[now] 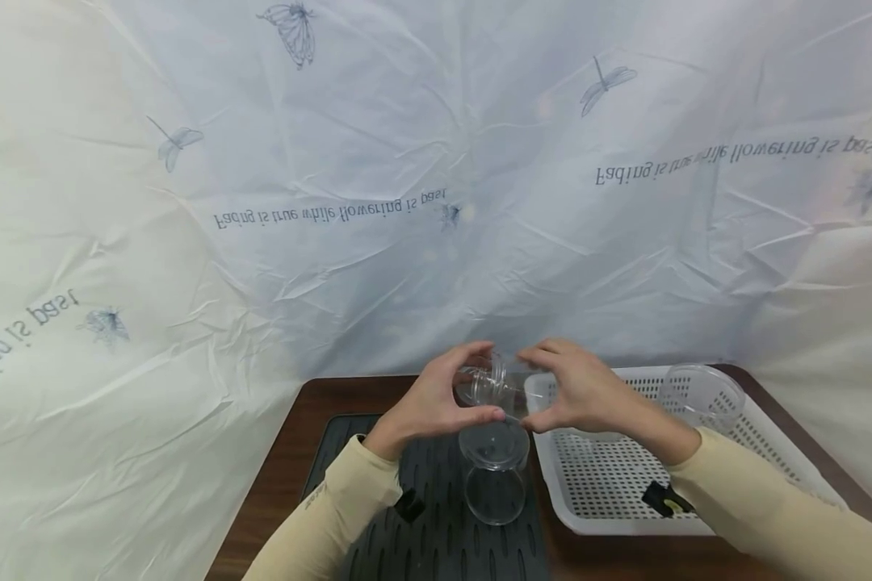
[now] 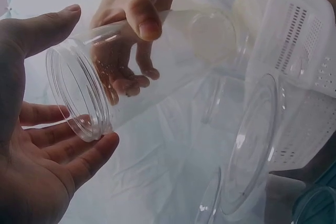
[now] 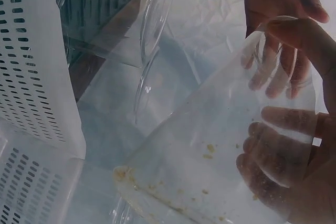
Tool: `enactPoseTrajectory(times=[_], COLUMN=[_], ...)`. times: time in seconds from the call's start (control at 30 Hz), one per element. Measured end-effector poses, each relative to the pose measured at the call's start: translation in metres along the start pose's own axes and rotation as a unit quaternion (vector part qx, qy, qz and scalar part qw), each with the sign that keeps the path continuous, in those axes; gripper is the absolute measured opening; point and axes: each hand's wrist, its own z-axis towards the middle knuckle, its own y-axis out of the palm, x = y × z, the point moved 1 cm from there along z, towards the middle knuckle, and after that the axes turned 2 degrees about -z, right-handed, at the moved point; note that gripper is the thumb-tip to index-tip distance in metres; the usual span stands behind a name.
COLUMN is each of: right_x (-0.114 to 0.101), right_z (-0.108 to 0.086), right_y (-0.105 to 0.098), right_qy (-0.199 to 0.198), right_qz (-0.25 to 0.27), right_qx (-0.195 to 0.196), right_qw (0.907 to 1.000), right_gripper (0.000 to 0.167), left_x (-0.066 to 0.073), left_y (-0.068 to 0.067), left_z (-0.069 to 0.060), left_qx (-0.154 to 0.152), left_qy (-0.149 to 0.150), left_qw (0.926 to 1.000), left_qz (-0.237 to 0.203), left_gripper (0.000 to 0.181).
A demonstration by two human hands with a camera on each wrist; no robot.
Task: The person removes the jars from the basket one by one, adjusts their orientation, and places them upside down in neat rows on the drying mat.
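Observation:
A clear plastic jar with a threaded mouth lies sideways in the air between both hands. My left hand curves around the mouth end, thumb above and fingertips touching the rim from below. Around the body, nearer the base, my right hand grips the jar, its fingers showing through the clear wall in the left wrist view. Yellowish flecks spot the jar in the right wrist view. Below the hands, another clear jar stands on a dark ridged mat.
Right of the mat is a white perforated basket; a clear round container rests in it. Both stand on a brown wooden table. Behind hangs a pale printed sheet.

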Motion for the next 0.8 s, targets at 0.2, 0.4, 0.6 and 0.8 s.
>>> enactPoseTrajectory(times=[0.2,0.4,0.6,0.8], right_x=[-0.002,-0.005,-0.009,-0.009], right_z=[0.002,0.005,0.009,0.012], right_y=[-0.001,0.000,0.000,-0.003], right_qy=[-0.002,-0.008,-0.017,-0.013], right_qz=[-0.013,-0.019,-0.039,-0.041], right_qx=[-0.003,-0.007,-0.008,-0.004], right_qw=[0.9999,0.9998,0.9991,0.9990], right_gripper=[0.080,0.080,0.082,0.084], left_x=[0.001,-0.001,-0.002,0.001], left_y=[-0.002,-0.002,-0.002,-0.001], left_z=[0.003,0.001,-0.002,0.001], left_qx=[-0.003,0.003,0.020,0.041], left_qy=[0.002,0.004,0.020,0.043], left_qw=[1.0000,1.0000,0.9996,0.9982], left_qz=[-0.004,0.004,-0.002,0.005], left_gripper=[0.077,0.075,0.067,0.063])
